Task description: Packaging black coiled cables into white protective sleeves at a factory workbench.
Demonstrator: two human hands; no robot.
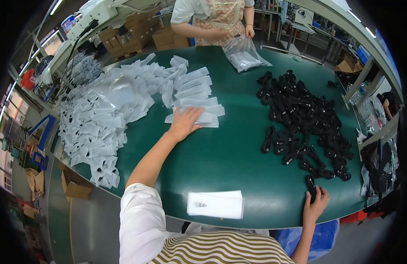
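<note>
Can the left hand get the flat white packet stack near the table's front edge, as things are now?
Probably yes: the left hand rests on other white bags, and only bare green table lies between it and the packet stack.

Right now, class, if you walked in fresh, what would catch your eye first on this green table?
Two heaps dominate the green table: a sprawl of clear plastic bags on the left and a pile of black bundled cords on the right. The left hand rests on a stack of flat bags at the centre, while the right hand touches a black cord near the front edge.
</note>
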